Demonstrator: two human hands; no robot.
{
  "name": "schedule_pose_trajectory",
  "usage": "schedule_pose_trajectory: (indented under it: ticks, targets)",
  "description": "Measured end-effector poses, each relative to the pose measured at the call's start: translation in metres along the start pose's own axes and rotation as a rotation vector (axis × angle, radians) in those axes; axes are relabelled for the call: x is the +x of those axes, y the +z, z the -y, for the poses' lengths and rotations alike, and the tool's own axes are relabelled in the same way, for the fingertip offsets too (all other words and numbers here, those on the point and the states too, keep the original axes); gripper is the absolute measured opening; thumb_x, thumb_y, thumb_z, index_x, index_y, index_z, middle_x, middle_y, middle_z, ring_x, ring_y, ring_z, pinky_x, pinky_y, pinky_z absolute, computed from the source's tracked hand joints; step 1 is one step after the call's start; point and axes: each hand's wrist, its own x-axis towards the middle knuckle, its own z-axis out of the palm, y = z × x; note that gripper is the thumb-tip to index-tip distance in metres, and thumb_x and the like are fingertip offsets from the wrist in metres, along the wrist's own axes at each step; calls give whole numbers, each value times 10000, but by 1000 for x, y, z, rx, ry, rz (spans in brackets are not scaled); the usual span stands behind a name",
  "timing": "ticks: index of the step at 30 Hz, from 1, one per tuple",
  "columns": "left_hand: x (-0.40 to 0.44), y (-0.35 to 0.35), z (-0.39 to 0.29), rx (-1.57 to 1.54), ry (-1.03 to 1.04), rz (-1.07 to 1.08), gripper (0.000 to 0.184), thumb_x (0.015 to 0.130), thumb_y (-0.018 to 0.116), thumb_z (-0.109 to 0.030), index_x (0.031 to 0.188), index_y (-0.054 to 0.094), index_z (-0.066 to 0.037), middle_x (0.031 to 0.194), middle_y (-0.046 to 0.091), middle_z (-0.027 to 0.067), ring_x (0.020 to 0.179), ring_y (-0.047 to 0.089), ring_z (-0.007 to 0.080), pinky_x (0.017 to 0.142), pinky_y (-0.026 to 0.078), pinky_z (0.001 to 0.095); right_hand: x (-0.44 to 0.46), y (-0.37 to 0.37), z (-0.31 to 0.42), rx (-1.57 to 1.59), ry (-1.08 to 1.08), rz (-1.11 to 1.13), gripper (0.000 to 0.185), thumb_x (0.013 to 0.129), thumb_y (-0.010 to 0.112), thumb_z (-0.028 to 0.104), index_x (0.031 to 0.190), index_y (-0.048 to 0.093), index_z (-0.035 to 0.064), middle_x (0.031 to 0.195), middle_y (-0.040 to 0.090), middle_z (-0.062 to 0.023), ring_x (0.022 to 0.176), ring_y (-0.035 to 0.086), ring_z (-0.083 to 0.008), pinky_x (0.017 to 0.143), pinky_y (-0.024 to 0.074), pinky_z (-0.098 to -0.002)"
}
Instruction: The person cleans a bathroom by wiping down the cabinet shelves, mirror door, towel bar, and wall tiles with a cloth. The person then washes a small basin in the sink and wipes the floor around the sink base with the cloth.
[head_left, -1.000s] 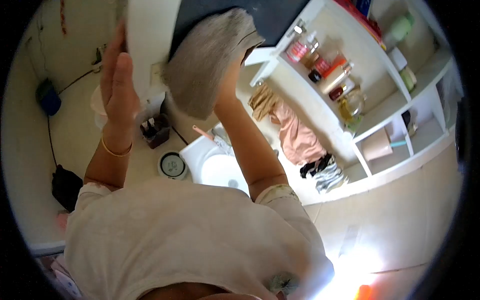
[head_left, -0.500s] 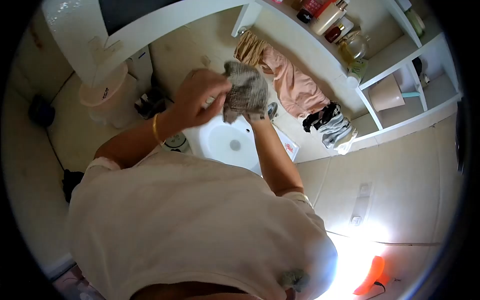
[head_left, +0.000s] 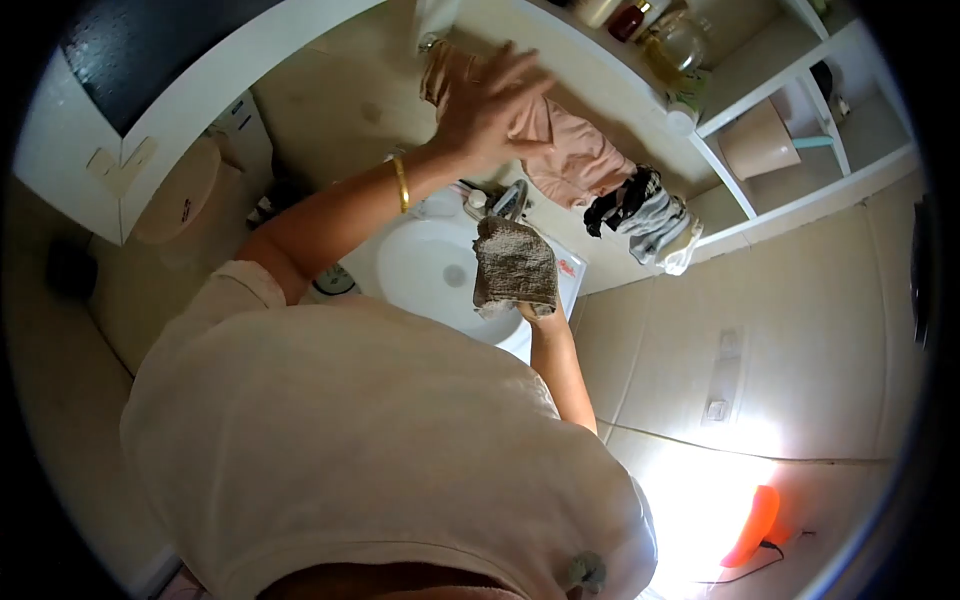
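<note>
Basin [head_left: 420,278] below; pink garment [head_left: 592,165] hung behind my left hand [head_left: 488,118], fingers spread wide, nothing visibly held (contact unclear). Cloth [head_left: 515,265] over basin's right side, mostly covering my right hand [head_left: 541,311]; finger closure I can't tell. Best kept evenly spread.

Right hand [head_left: 543,314]: mostly hidden behind the grey-brown cloth [head_left: 515,265]; finger positions cannot be told. Left hand [head_left: 490,115], at 12 o'clock: fingers blurred, masking part of the pink cloth [head_left: 580,158]. Washbasin [head_left: 405,265]: partly hidden by cloth and shirt [head_left: 390,430]. Bucket [head_left: 185,190], 10 o'clock: mark too small to read. Cream bottle [head_left: 597,11], 1 o'clock: cropped by top edge. Dark object [head_left: 70,270], 9 o'clock: too dim to identify. Glare [head_left: 690,495], 5 o'clock: washes out detail.
</note>
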Motion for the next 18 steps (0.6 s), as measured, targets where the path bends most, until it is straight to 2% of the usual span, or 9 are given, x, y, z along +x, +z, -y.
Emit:
schedule_pose_trajectory:
  ticks: [3,6,8,10,11,13,14,16,18]
  targets:
    - [17,33,-21,-62,178,210,773,658,755,-477,1299,476,-149,1288,485,112,1239,430,313,1034,165,623,-10,-1,5,197,-6,4,519,805,690,216,1232,510,-19,1124,607,-77,920,595,-133,747,511,-259]
    - [30,66,-39,23,226,441,746,710,696,-490,1321,443,-143,1209,537,102,1214,455,291,1000,140,686,-12,2,1,198,-11,33,531,807,690,227,1238,504,-20,1144,601,-87,933,594,-138,769,504,-261]
    - [18,120,-33,47,423,439,742,730,664,-483,1338,418,-137,1165,551,95,1161,493,279,969,123,725,-13,4,0,134,-11,54,538,808,688,231,1245,498,-19,1159,595,-94,938,595,-142,782,500,-264]
    - [13,163,-15,-339,341,619,725,742,644,-480,1338,414,-137,1203,522,84,1148,492,265,968,168,689,-15,5,-6,124,92,9,519,808,680,226,1232,510,-22,1156,600,-103,947,592,-142,800,490,-267]
    - [20,166,-9,-738,144,787,711,745,639,-481,1330,422,-140,1262,485,78,1161,473,256,983,222,633,-16,6,-3,191,86,31,516,805,680,225,1227,514,-22,1144,604,-96,945,589,-138,800,488,-265]
    - [26,172,-2,-801,174,882,670,750,634,-461,1304,444,-136,1304,465,74,1158,463,244,992,284,574,-15,8,8,323,75,77,510,800,681,224,1218,522,-22,1120,611,-81,942,583,-129,799,483,-261]
    - [39,147,-7,-460,403,804,644,753,634,-440,1287,457,-128,1286,480,77,1141,473,240,986,291,571,-15,7,12,272,49,87,523,798,687,237,1220,520,-21,1103,614,-73,930,583,-125,790,485,-259]
    - [49,133,0,-260,557,834,587,761,636,-385,1256,477,-112,1234,518,79,1104,494,232,965,322,550,-12,2,17,172,-7,108,549,792,699,262,1226,515,-20,1068,619,-56,906,582,-116,771,489,-253]
    - [61,130,16,-558,424,1081,528,772,642,-315,1227,491,-96,1162,564,76,1061,517,220,932,367,514,-8,-1,15,133,9,59,565,791,702,276,1234,510,-15,1046,618,-48,871,584,-107,738,493,-244]
